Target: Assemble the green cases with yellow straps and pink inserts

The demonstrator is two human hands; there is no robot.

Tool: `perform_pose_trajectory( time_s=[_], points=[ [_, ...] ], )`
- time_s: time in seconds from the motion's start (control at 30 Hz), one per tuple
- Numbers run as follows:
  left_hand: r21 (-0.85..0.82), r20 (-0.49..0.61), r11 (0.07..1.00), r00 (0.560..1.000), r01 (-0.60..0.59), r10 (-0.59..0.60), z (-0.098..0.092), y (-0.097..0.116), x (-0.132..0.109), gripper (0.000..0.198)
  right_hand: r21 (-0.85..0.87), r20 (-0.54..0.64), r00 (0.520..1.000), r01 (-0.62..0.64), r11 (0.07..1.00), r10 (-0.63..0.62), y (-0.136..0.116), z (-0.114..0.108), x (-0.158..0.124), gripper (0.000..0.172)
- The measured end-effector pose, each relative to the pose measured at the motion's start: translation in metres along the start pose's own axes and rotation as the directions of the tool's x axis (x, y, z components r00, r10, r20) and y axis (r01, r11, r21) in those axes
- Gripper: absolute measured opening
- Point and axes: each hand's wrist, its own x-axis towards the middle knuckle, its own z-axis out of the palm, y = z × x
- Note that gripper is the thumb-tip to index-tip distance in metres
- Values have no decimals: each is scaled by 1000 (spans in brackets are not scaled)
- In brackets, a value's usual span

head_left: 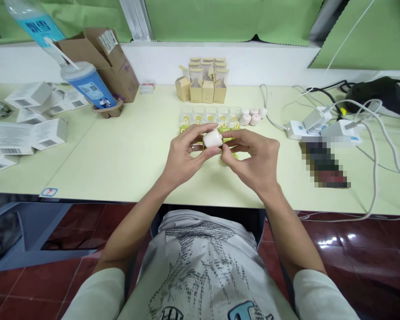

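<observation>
Above the table's middle, my left hand (190, 153) is closed on a small white rounded cylinder (212, 139), thumb below and fingers above. My right hand (251, 153) pinches at the right end of the same cylinder; whether a smaller part sits between those fingertips is hidden. Yellow-green pieces with loops (236, 126) lie behind and under the hands, partly covered. Just beyond them stands a row of clear plastic cups (210, 114) with yellow marks inside. Several pale pink rounded cylinders (255, 119) of similar shape lie to the right of the cups.
Open small tan boxes (202, 89) stand by the wall. At left are white boxes (11, 138), a blue tub (93, 86), a clear bottle (36, 26) and a brown carton (116, 62). Power strips (303, 129), white cables (375, 178) and a blurred-out object (325, 164) occupy the right.
</observation>
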Motion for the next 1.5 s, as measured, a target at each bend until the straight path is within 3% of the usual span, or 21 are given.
perform_pose_trajectory(
  time_s=[0.27, 0.63, 0.77, 1.07, 1.33, 1.5],
  points=[
    [117, 0, 991, 997, -72, 73, 0, 13, -2, 36, -51, -140, 990, 4, 999, -11, -9, 6, -6, 20],
    [129, -30, 977, 985, -168, 173, 1, 8, -3, 32, -155, -188, 960, 180, 971, -208, -7, 7, -3, 18],
    [119, -32, 982, 988, -149, 153, 0, 7, -3, 33, -182, -171, 957, 203, 962, -234, -6, 9, -4, 20],
    [102, -14, 985, 990, -141, 143, -5, 8, -1, 32, -153, -133, 979, 137, 979, -157, -6, 13, -8, 16],
    [14, -55, 993, 991, -120, 121, 1, 11, 0, 38, -222, -158, 964, 178, 959, -215, -9, 9, -10, 18],
    [-65, -128, 993, 988, -94, 85, 1, 12, 3, 47, -130, -6, 987, 159, 979, -161, -4, 4, -5, 36]
  ],
)
